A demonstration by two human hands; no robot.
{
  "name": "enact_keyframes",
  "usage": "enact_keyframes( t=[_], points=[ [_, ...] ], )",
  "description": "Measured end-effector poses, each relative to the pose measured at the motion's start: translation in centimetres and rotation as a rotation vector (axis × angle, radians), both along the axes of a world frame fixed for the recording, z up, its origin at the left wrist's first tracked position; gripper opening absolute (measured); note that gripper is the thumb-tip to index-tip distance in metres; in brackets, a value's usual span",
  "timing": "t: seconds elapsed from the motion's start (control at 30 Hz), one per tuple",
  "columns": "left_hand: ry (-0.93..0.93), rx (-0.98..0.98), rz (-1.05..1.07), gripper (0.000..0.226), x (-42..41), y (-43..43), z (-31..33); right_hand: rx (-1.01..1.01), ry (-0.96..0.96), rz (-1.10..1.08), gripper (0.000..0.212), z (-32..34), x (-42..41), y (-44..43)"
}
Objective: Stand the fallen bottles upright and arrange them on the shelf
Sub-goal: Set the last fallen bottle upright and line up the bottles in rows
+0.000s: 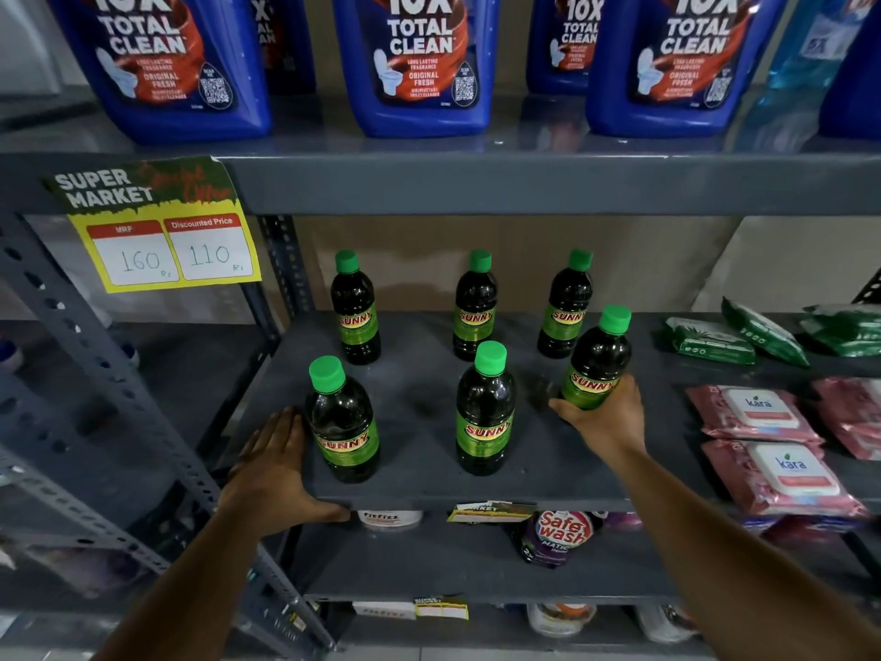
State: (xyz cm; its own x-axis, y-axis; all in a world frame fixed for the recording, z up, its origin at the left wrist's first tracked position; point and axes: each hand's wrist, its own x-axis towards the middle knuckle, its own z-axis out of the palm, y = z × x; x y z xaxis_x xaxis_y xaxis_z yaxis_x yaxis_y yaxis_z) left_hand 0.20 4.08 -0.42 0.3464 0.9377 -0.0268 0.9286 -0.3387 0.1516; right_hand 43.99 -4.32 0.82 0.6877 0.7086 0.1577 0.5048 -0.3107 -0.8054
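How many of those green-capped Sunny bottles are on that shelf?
6, all upright, none seemingly hidden. Back row: left, middle, right. Front row: left beside the left hand, middle, and right, tilted in the right hand.

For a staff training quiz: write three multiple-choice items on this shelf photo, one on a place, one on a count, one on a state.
1. Where do the pink wipe packs lie?
A. To the right of the green-capped bottles
B. On the top shelf
C. Behind the price tag

2. How many green-capped bottles stand on the middle shelf?
A. Four
B. Six
C. Eight

3. What is the right hand doing?
A. Resting flat on the shelf edge
B. Gripping the bottle on the right, which tilts slightly
C. Hanging free, touching nothing

Answers:
1 A: the packs sit at the right end of the same shelf.
2 B: three in the back row, three in front.
3 B: its fingers wrap the lower part of that bottle; it is the left hand that lies flat on the shelf, beside the front left bottle.
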Motion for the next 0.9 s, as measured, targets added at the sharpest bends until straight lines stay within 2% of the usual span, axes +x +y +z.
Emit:
enact_keyframes(
  t=[0.27, 0.47, 0.8, 0.9],
  points=[
    [0.012, -0.014, -0.001, 0.164, -0.1, 0.2, 0.0, 0.056, 0.019, 0.043, 0.058, 0.1, -0.7, -2.5],
    [0.014, -0.018, -0.002, 0.165, -0.1, 0.2, 0.0, -0.010, 0.059, 0.062, 0.070, -1.2, -1.3, -5.9],
    [0.015, -0.032, -0.012, 0.165, 0.0, 0.1, 0.3, 0.038, 0.031, 0.108, 0.069, -1.4, -1.9, -7.1],
    [0.014, -0.046, -0.015, 0.164, 0.0, -0.1, 0.5, 0.121, 0.010, 0.053, 0.086, -1.3, -2.9, -8.0]
  ],
)
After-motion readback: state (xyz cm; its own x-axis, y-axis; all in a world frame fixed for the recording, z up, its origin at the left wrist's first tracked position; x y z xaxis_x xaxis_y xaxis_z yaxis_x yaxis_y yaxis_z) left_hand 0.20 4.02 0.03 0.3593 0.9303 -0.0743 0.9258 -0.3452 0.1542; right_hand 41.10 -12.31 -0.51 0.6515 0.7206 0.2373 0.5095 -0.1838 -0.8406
